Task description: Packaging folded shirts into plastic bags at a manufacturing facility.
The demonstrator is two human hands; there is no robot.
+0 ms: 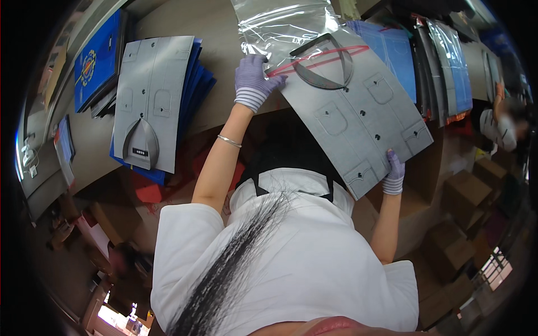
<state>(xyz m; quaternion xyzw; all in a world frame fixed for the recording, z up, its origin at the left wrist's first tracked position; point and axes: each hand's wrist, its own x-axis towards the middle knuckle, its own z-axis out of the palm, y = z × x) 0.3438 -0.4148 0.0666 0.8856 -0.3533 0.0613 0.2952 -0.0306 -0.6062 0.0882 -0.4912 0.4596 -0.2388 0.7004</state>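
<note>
A flat grey panel (364,106), printed like a buttoned shirt with pockets and a raised collar loop, lies tilted before me. Its collar end is inside a clear plastic bag (286,28) with a red strip across the mouth. My left hand (255,84), in a purple striped glove, pinches the bag's edge beside the red strip. My right hand (394,171), gloved alike, grips the panel's lower right edge, thumb on top and fingers hidden beneath. A stack of similar grey panels (151,95) with blue ones under it sits to the left.
Blue printed folders (101,61) lie at the far left of the table (190,19). Upright bagged panels (448,67) stand at the right, near a blue sheet (386,53). Cardboard boxes (468,193) are on the floor to the right, where another person (501,123) shows blurred.
</note>
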